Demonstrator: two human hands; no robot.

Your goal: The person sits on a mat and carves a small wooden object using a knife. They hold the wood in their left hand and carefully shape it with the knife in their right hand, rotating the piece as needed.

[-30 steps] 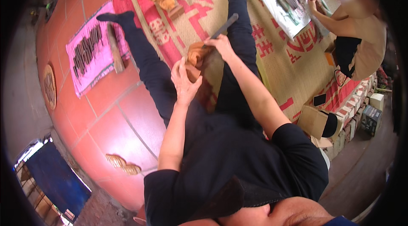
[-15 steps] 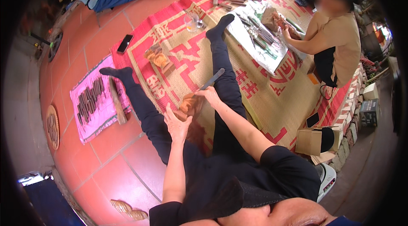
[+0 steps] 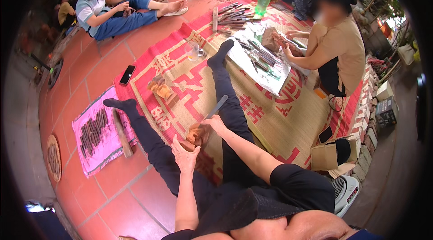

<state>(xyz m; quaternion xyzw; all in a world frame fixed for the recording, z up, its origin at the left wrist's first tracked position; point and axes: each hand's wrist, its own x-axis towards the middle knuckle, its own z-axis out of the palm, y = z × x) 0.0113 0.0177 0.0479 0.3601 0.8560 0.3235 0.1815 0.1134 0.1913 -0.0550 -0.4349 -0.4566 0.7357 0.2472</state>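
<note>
Between my legs I hold a small orange-brown wood carving (image 3: 197, 135). My left hand (image 3: 184, 155) is closed round its near-left side, with the thumb and fingers gripping the base. My right hand (image 3: 214, 125) sits at the carving's upper right and grips a long, flat grey file (image 3: 218, 107). The file's rounded far end points up and away over my right leg. Its near end is hidden by my fingers and the carving. A second wood carving (image 3: 163, 92) rests on the patterned mat (image 3: 189, 75) beyond my left shin.
Left of my foot, a pink cloth (image 3: 101, 149) carries rows of slim dark tools beside a wooden stick (image 3: 122, 134). A phone (image 3: 127, 74) and a glass (image 3: 191, 51) rest on the mat. A co-worker (image 3: 345, 46) at right handles wood beside chisels (image 3: 266, 55). A cardboard box (image 3: 324, 155) sits near right.
My view has tilted up, so more of the far floor and the seated person there shows. Both hands keep their grips on the carving and file.
</note>
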